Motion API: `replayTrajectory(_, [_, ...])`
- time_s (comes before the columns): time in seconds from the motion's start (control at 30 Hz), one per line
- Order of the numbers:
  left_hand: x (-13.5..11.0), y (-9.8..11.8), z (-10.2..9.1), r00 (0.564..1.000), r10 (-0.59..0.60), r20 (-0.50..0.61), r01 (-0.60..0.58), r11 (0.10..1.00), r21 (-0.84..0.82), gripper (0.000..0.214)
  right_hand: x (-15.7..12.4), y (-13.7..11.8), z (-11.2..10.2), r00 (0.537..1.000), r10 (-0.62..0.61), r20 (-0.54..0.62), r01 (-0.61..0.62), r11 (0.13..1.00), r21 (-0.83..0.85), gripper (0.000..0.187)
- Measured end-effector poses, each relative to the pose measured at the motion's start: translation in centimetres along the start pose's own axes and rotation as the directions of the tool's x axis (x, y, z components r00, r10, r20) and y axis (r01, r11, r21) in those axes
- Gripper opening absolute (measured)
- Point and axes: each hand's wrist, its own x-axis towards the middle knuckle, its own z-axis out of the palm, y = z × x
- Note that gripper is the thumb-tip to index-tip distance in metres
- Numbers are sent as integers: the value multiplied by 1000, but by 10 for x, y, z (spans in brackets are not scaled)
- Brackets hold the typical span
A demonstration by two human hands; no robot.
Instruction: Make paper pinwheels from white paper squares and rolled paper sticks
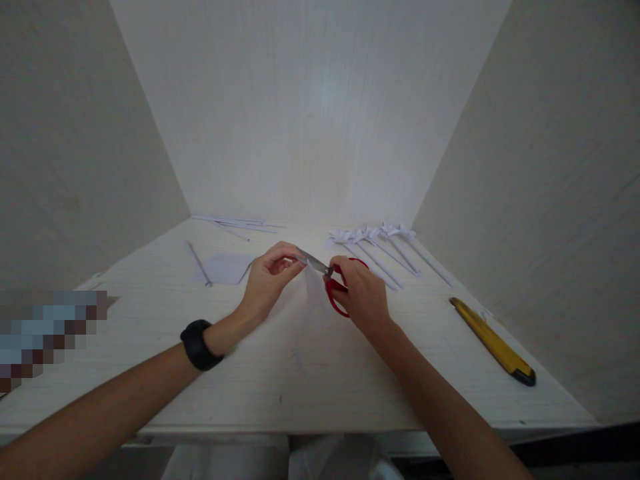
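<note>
My right hand (pixel 361 290) grips red-handled scissors (pixel 315 261), its fingers through the loops. The blades point left toward my left hand (pixel 273 277), which wears a black wristband. A thin white piece of paper (pixel 315 290) hangs at the blades, and my left thumb and fingers pinch its upper end close to the scissor tips. Just left of that hand a flat sheet of paper (pixel 225 267) lies on the white table. Beyond my right hand rest several rolled paper sticks with folded paper tops (pixel 373 235).
At the right lies a yellow utility knife (pixel 493 341). Thin paper rolls (pixel 235 223) lie at the back left, and a thin stick (pixel 199 263) lies beside the sheet. Pale walls (pixel 310 120) enclose the table (pixel 250 393) at the back and sides. A blurred patch covers the left edge.
</note>
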Motion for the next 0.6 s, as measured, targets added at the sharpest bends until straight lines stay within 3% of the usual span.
replayTrajectory(0.23, [0,1,1,1000,24,-14,-24,999,22,5,1,0,2,997,82,-4,-82,996,47,44])
replayTrajectory(0.43, [1,-5,-2,997,67,-24,-66,998,22,5,0,0,2,997,75,9,-76,996,56,30])
replayTrajectory(0.6, [1,-9,-3,993,122,-6,-121,992,35,4,-1,4,6,991,111,-71,-104,991,86,19])
